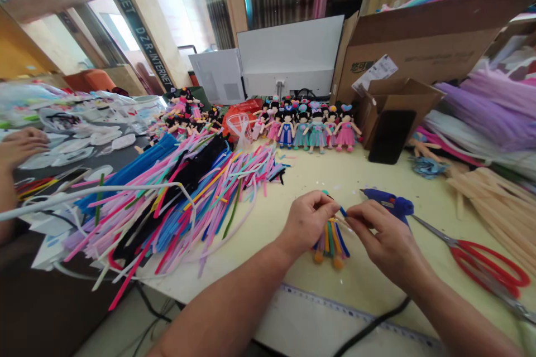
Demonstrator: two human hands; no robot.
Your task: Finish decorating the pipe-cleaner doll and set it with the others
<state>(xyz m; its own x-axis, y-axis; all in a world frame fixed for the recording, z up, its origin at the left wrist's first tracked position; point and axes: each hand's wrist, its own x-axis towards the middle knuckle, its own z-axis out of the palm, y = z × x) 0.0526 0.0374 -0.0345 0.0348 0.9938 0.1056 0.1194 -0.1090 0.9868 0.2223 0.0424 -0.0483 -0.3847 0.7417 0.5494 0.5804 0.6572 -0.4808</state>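
A small doll of bent pipe cleaners, with a skirt of blue, green, yellow and purple strips and two orange feet, hangs between my hands over the pale yellow table. My left hand is closed on its upper part, which the fingers mostly hide. With thumb and forefinger, my right hand pinches a short blue piece beside the doll's top. Just behind my right hand lies a blue glue gun. Red-handled scissors rest to the right.
A big pile of coloured pipe cleaners covers the left. Finished dolls stand at the back, beside a phone and cardboard boxes. Beige strips lie at right. Another person's hand is at far left.
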